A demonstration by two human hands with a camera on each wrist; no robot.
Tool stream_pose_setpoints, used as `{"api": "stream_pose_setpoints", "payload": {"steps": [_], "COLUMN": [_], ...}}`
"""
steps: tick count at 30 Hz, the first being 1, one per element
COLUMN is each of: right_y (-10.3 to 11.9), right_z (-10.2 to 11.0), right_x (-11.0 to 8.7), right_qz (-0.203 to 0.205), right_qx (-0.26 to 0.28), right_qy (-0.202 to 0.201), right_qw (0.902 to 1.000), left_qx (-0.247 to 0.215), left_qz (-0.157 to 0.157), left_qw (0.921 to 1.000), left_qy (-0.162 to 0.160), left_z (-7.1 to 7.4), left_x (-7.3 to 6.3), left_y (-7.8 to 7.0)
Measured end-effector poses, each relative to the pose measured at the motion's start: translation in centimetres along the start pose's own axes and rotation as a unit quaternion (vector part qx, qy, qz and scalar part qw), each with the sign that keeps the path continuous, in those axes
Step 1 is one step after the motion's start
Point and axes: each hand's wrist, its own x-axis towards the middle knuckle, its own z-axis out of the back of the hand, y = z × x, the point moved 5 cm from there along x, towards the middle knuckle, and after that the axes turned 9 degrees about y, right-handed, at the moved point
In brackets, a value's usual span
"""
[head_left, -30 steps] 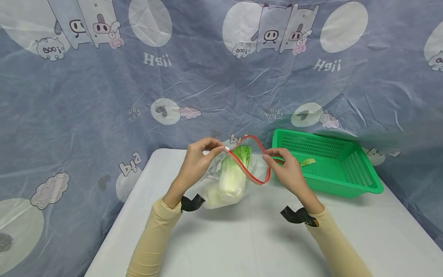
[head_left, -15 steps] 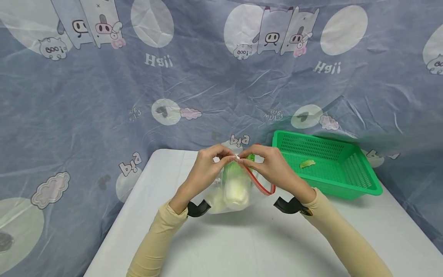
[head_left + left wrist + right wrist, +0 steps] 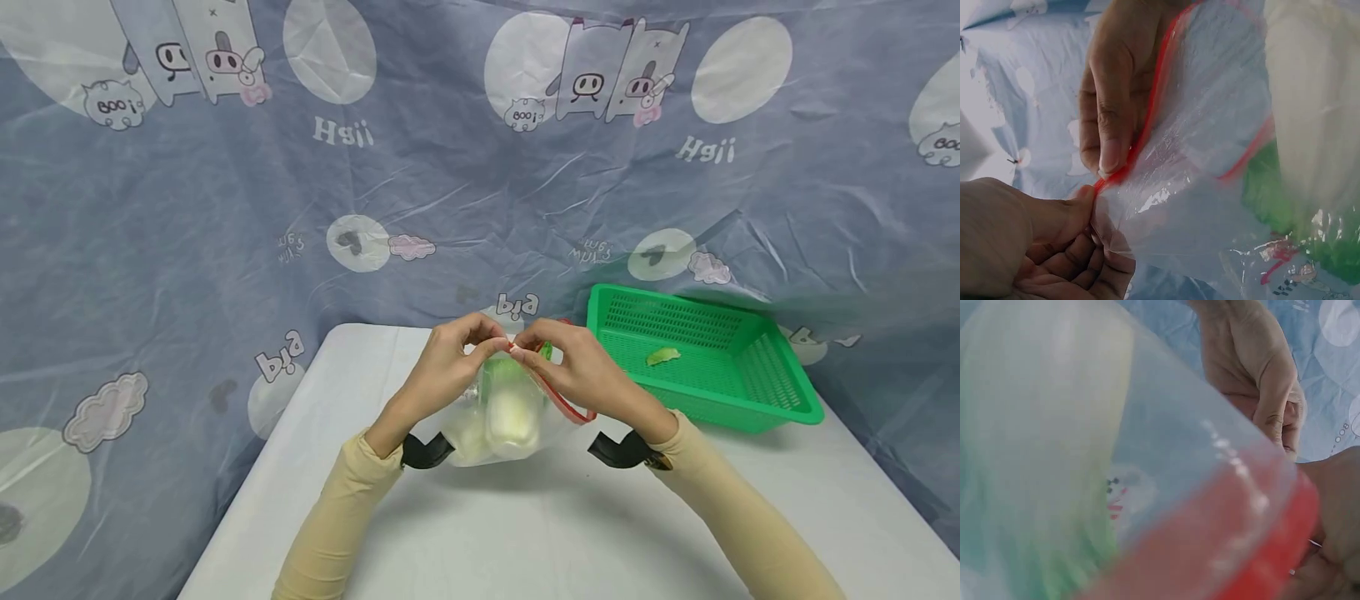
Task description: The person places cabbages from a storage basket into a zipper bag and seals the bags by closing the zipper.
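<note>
A clear zip bag [image 3: 551, 433] with a red closure strip [image 3: 573, 412] stands slightly tilted on the white table. Inside it is a napa cabbage [image 3: 513, 417], its green leaves toward the mouth. My left hand [image 3: 444, 365] pinches one corner of the red strip between thumb and fingers. Right beside it, my right hand [image 3: 583, 367] pinches the strip too, the fingertips of both nearly touching. In the left wrist view, the right thumb [image 3: 1110, 137] presses along the red edge. The rest of the strip bows apart toward the right. A slider is not clearly visible.
A green perforated basket [image 3: 705, 404] stands at the back right of the table, with a small cabbage leaf [image 3: 663, 357] in it. Behind the table hangs a grey-blue printed cloth [image 3: 450, 167]. Black straps [image 3: 427, 451] circle both wrists.
My right hand has moved left from the middle of the bag's mouth to the left hand's corner and pinches there. Both hands are slightly lower, and the bag's mouth has narrowed.
</note>
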Motion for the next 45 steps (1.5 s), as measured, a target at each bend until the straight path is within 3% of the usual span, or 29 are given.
{"api": "stream_pose_setpoints", "payload": {"steps": [8,16,21,29,34,41,45], "right_y": [-0.2,-0.9,-1.6,-0.5,-0.6,-1.7,-1.7], "right_z": [0.2,0.4,0.1,0.1,-0.6,-1.6,-1.5], "right_x": [-0.4,-0.5,-1.1,-1.3,-0.8,-1.0,-1.5], "right_qz": [-0.001,-0.004,-0.033,-0.082,-0.063,-0.003,0.034], "right_qx": [-0.003,0.015,0.020,0.012,-0.031,-0.070,-0.078], "right_qy": [0.011,0.029,0.054,0.079,0.076,0.038,0.021], "right_qw": [0.9999,0.9995,0.9978,0.9934,0.9947,0.9968,0.9962], "left_qx": [-0.006,0.018,0.026,0.036,0.052,0.034,0.030], "left_qz": [-0.009,-0.025,-0.024,-0.069,-0.087,-0.043,-0.045], "left_qw": [0.9994,0.9985,0.9991,0.9944,0.9928,0.9968,0.9971], "left_qy": [-0.034,-0.045,-0.023,-0.071,-0.064,-0.058,-0.054], "left_z": [1.1,0.5,-0.2,-0.2,-0.5,-0.1,0.1], "left_x": [0.1,0.5,0.6,0.7,0.7,0.8,0.7], "left_y": [0.1,0.3,0.3,-0.1,-0.1,1.2,1.1]}}
